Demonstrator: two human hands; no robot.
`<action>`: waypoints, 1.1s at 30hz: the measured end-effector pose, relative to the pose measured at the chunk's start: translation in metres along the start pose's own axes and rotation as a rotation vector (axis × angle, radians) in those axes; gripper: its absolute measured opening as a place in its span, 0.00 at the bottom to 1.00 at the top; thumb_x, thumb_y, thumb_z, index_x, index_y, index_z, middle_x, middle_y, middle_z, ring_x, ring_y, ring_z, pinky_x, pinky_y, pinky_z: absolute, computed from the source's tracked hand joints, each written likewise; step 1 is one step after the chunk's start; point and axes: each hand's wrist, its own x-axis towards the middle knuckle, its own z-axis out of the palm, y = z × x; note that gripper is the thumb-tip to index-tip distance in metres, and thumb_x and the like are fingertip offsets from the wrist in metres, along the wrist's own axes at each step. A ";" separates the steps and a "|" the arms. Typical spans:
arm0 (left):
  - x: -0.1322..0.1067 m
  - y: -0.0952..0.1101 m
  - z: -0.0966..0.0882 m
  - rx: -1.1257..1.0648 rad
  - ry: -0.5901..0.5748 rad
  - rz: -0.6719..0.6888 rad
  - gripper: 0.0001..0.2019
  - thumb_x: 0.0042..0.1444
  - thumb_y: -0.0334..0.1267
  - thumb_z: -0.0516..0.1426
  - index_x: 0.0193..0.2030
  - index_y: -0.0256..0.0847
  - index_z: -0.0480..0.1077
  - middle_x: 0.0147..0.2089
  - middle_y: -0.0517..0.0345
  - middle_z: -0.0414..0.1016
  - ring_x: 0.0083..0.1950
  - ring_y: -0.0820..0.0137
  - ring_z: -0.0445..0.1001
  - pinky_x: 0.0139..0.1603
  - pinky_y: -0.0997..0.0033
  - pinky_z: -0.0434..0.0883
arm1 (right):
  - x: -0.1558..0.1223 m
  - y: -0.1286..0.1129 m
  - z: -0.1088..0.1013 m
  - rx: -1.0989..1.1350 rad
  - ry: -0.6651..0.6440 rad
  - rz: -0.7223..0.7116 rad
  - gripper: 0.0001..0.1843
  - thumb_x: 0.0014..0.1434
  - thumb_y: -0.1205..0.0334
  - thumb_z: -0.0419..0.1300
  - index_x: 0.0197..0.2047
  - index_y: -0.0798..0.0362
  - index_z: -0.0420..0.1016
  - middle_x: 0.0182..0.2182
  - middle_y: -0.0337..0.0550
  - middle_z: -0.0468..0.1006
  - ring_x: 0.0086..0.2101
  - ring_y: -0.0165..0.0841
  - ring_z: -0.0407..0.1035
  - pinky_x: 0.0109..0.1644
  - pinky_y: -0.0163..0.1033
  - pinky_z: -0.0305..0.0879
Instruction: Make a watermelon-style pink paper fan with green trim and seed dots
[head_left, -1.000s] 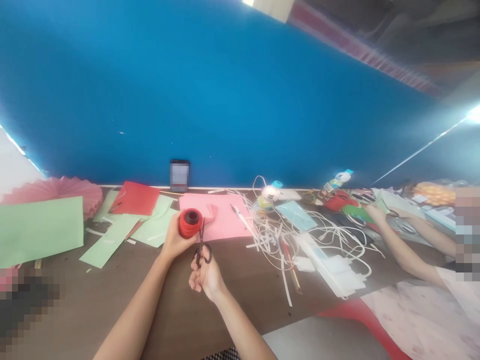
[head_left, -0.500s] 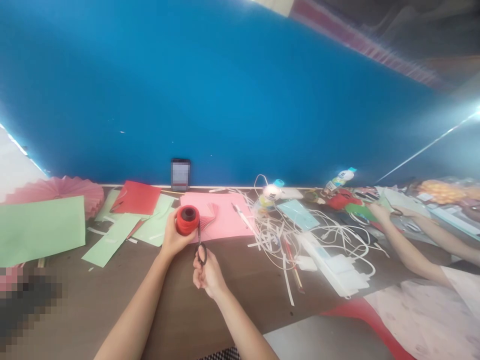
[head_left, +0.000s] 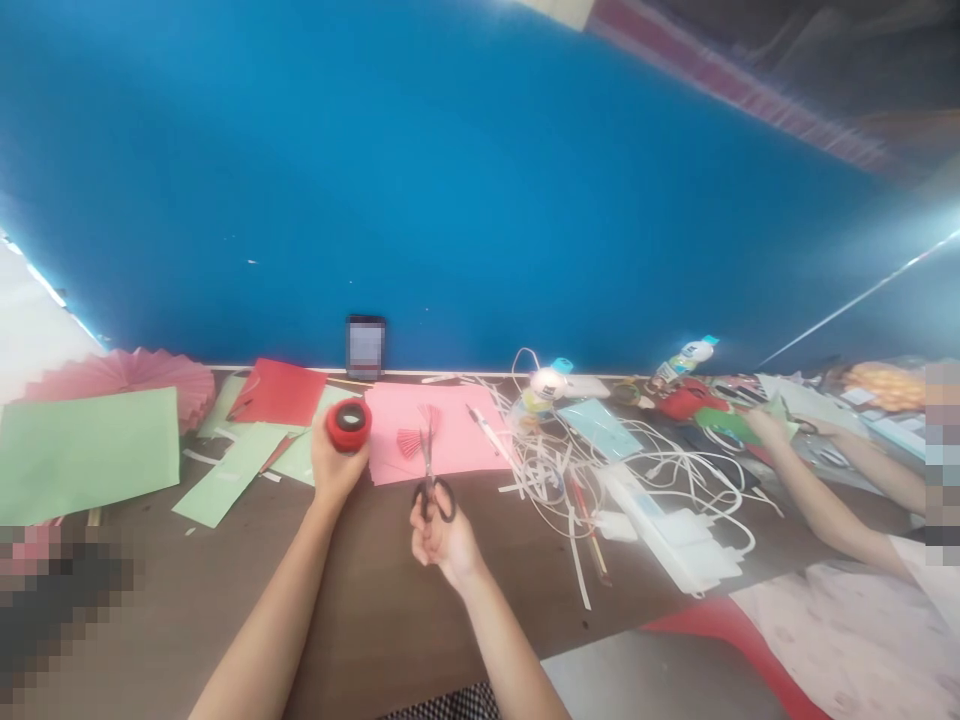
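Observation:
My left hand (head_left: 334, 463) is wrapped round a red spool of thread (head_left: 349, 424), held up above the brown table (head_left: 375, 610). My right hand (head_left: 442, 535) grips small black-handled scissors (head_left: 430, 482), blades pointing away from me over a pink paper sheet (head_left: 435, 435). A small folded pink paper fan (head_left: 412, 440) lies on that sheet just left of the blades. The two hands are about a hand's width apart.
Green paper sheets (head_left: 86, 450), a red sheet (head_left: 281, 392) and a pleated pink fan (head_left: 142, 375) lie at left. A tangle of white strips and cables (head_left: 600, 470), bottles (head_left: 544, 385) and a phone (head_left: 365, 345) against the blue wall. Another person's arms (head_left: 810, 490) work at right.
My left hand has carried the red spool to the left, away from the scissors. My right hand with the scissors has shifted right, blades now over the pink sheet.

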 end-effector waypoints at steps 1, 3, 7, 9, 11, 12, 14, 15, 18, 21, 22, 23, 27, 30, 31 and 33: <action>0.003 -0.005 -0.004 0.047 0.057 -0.004 0.34 0.43 0.36 0.59 0.58 0.42 0.51 0.53 0.48 0.60 0.56 0.56 0.60 0.56 0.53 0.58 | -0.003 -0.010 -0.008 -0.052 0.043 -0.039 0.24 0.47 0.38 0.55 0.31 0.53 0.61 0.17 0.30 0.64 0.09 0.22 0.57 0.10 0.28 0.39; 0.011 -0.017 -0.014 0.153 0.153 0.017 0.35 0.43 0.36 0.59 0.58 0.39 0.50 0.54 0.45 0.58 0.57 0.54 0.56 0.58 0.49 0.53 | -0.009 -0.032 -0.027 -0.230 0.191 -0.115 0.22 0.47 0.41 0.56 0.31 0.53 0.62 0.17 0.30 0.64 0.09 0.20 0.52 0.11 0.27 0.38; 0.026 -0.040 -0.037 0.366 0.401 -0.054 0.35 0.40 0.33 0.57 0.58 0.34 0.53 0.58 0.41 0.50 0.59 0.51 0.50 0.59 0.48 0.48 | -0.017 -0.070 -0.073 -0.850 0.579 -0.158 0.18 0.47 0.46 0.56 0.30 0.55 0.65 0.18 0.34 0.67 0.11 0.22 0.55 0.14 0.30 0.45; 0.029 -0.046 -0.047 0.403 0.459 -0.179 0.38 0.38 0.33 0.57 0.60 0.33 0.51 0.59 0.39 0.46 0.60 0.48 0.47 0.59 0.46 0.47 | -0.019 -0.081 -0.091 -1.169 0.728 -0.117 0.15 0.47 0.51 0.57 0.29 0.56 0.67 0.21 0.39 0.70 0.15 0.26 0.62 0.19 0.32 0.54; 0.030 -0.048 -0.053 0.410 0.466 -0.289 0.45 0.36 0.33 0.58 0.63 0.30 0.42 0.60 0.35 0.42 0.62 0.45 0.42 0.59 0.43 0.42 | -0.021 -0.087 -0.101 -1.386 0.797 -0.065 0.15 0.47 0.53 0.56 0.32 0.58 0.69 0.25 0.45 0.73 0.21 0.31 0.68 0.24 0.34 0.58; 0.029 -0.047 -0.056 0.422 0.468 -0.302 0.48 0.36 0.33 0.58 0.63 0.28 0.37 0.61 0.33 0.39 0.63 0.44 0.39 0.59 0.41 0.38 | -0.022 -0.088 -0.104 -1.469 0.806 -0.047 0.16 0.48 0.53 0.55 0.33 0.58 0.70 0.28 0.48 0.74 0.25 0.34 0.69 0.27 0.34 0.60; 0.029 -0.045 -0.058 0.467 0.478 -0.247 0.51 0.37 0.34 0.58 0.63 0.26 0.30 0.62 0.31 0.35 0.64 0.45 0.34 0.59 0.41 0.33 | -0.023 -0.088 -0.105 -1.610 0.815 -0.026 0.18 0.49 0.52 0.54 0.34 0.59 0.71 0.31 0.52 0.74 0.31 0.38 0.70 0.30 0.36 0.61; 0.029 -0.043 -0.059 0.492 0.483 -0.191 0.51 0.38 0.35 0.57 0.63 0.25 0.29 0.63 0.31 0.33 0.64 0.45 0.32 0.59 0.41 0.32 | -0.025 -0.088 -0.103 -1.668 0.822 -0.015 0.18 0.49 0.51 0.55 0.34 0.59 0.71 0.33 0.54 0.74 0.33 0.39 0.70 0.31 0.36 0.61; 0.028 -0.039 -0.054 0.544 0.486 -0.015 0.44 0.41 0.34 0.55 0.63 0.28 0.36 0.63 0.33 0.36 0.65 0.47 0.31 0.60 0.41 0.32 | -0.029 -0.088 -0.096 -1.763 0.817 0.018 0.19 0.48 0.51 0.57 0.34 0.60 0.71 0.37 0.57 0.72 0.33 0.41 0.70 0.32 0.38 0.61; 0.024 -0.036 -0.040 0.505 0.417 0.156 0.32 0.44 0.33 0.54 0.58 0.30 0.52 0.60 0.36 0.46 0.64 0.49 0.39 0.60 0.42 0.38 | -0.031 -0.088 -0.084 -1.773 0.884 -0.049 0.13 0.53 0.59 0.54 0.34 0.60 0.71 0.35 0.57 0.72 0.33 0.40 0.70 0.33 0.39 0.61; 0.021 -0.034 -0.033 0.458 0.348 0.199 0.28 0.45 0.33 0.53 0.55 0.31 0.55 0.58 0.37 0.51 0.63 0.50 0.44 0.60 0.44 0.43 | -0.029 -0.086 -0.078 -1.770 0.935 -0.108 0.11 0.54 0.63 0.52 0.35 0.60 0.71 0.35 0.57 0.72 0.34 0.40 0.70 0.34 0.39 0.60; 0.018 -0.031 -0.024 0.410 0.268 0.226 0.24 0.46 0.32 0.53 0.53 0.32 0.58 0.55 0.39 0.56 0.62 0.52 0.49 0.59 0.46 0.47 | -0.025 -0.083 -0.073 -1.760 0.951 -0.196 0.10 0.55 0.65 0.51 0.37 0.59 0.71 0.37 0.56 0.72 0.34 0.39 0.70 0.35 0.39 0.60; 0.001 -0.007 0.018 0.287 -0.171 0.322 0.12 0.51 0.33 0.51 0.43 0.38 0.66 0.42 0.49 0.69 0.51 0.60 0.63 0.53 0.58 0.60 | 0.004 -0.055 -0.050 -1.620 0.436 -0.542 0.07 0.55 0.62 0.53 0.37 0.53 0.70 0.36 0.47 0.71 0.38 0.37 0.67 0.40 0.39 0.62; -0.006 0.019 0.054 0.321 -0.356 0.235 0.10 0.52 0.34 0.50 0.39 0.38 0.69 0.39 0.51 0.70 0.45 0.63 0.66 0.47 0.64 0.63 | 0.030 -0.033 -0.043 -1.523 0.237 -0.640 0.08 0.53 0.62 0.57 0.38 0.53 0.69 0.37 0.45 0.69 0.40 0.37 0.65 0.44 0.41 0.62; -0.007 0.027 0.065 0.349 -0.404 0.213 0.10 0.52 0.35 0.51 0.38 0.38 0.70 0.40 0.50 0.70 0.44 0.63 0.66 0.47 0.64 0.62 | 0.036 -0.027 -0.043 -1.514 0.227 -0.639 0.06 0.52 0.63 0.57 0.35 0.53 0.68 0.36 0.45 0.68 0.39 0.37 0.64 0.43 0.42 0.62; -0.006 0.039 0.084 0.445 -0.503 0.188 0.09 0.50 0.37 0.52 0.35 0.39 0.72 0.40 0.49 0.70 0.43 0.61 0.66 0.48 0.60 0.59 | 0.044 -0.019 -0.045 -1.515 0.248 -0.617 0.02 0.52 0.65 0.57 0.31 0.53 0.67 0.33 0.45 0.67 0.37 0.37 0.63 0.42 0.43 0.62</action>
